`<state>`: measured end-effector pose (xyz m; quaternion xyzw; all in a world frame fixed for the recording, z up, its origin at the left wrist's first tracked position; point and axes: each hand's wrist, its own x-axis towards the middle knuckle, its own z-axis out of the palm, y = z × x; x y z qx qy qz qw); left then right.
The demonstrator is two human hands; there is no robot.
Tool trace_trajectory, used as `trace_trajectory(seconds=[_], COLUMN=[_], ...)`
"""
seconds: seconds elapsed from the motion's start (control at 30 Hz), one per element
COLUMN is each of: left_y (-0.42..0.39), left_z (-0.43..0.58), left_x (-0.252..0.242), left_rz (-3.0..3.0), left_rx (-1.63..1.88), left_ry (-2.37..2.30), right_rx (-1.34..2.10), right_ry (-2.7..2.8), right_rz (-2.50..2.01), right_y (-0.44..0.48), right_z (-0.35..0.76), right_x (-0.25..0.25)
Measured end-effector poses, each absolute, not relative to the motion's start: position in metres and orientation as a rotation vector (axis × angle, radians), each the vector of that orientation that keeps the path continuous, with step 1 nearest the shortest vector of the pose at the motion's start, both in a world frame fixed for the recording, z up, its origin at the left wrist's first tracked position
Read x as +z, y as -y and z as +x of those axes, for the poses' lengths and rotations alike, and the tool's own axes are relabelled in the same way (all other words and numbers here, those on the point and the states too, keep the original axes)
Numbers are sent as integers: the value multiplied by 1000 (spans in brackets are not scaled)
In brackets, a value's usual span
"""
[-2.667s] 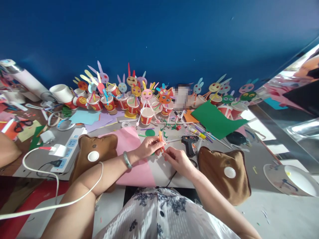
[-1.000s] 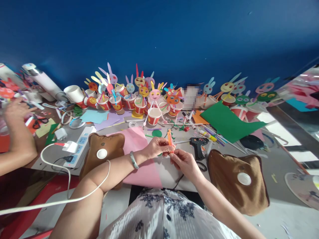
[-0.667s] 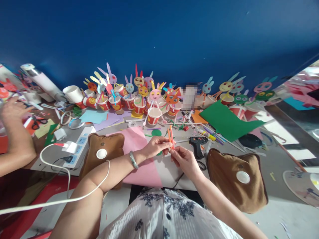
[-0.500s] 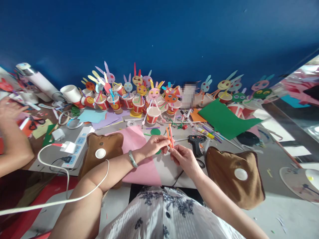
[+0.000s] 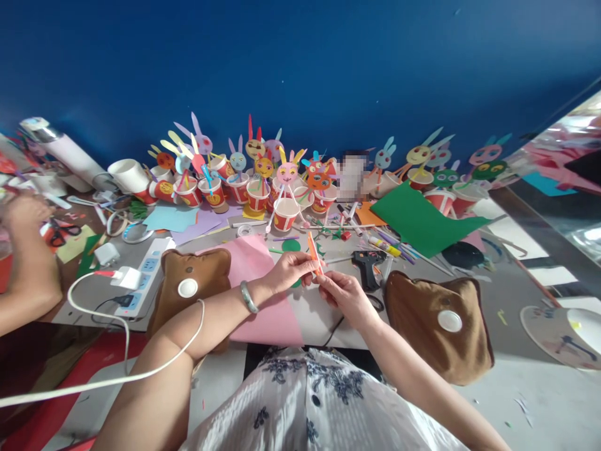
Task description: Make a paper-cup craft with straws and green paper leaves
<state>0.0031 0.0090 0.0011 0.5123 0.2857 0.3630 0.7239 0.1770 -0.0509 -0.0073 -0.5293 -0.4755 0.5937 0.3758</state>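
My left hand (image 5: 288, 270) and my right hand (image 5: 342, 293) meet above the table and pinch a small bundle of orange paper strips (image 5: 313, 252) that stick up and tilt left. A green bangle sits on my left wrist. Under the hands lies a pink paper sheet (image 5: 263, 300). A black glue gun (image 5: 364, 262) rests just right of my right hand. Brown cushions lie at my left elbow (image 5: 192, 289) and my right (image 5: 439, 322).
Red paper cups with paper bunny figures (image 5: 282, 188) line the blue wall. A green sheet (image 5: 417, 220), pens (image 5: 385, 244), a power strip (image 5: 143, 275) with a white cable, and scissors (image 5: 59, 232) lie about. Another person's arm (image 5: 25, 269) rests at the left.
The orange strips have tilted from upright to leaning left between my fingers. The other person's hand at the left has drawn closer to the scissors. The view shifted slightly.
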Motion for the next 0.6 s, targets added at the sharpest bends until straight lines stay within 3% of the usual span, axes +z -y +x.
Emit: trace_trajectory(seconds=[0.6], left_y=[-10], left_z=[4], left_x=[3], left_rz=[1029], left_rx=[904], left_ry=[-742], right_rx=[1569], right_ry=[1073], right_rz=[-1310], right_y=[55], right_z=[177], right_x=[-15])
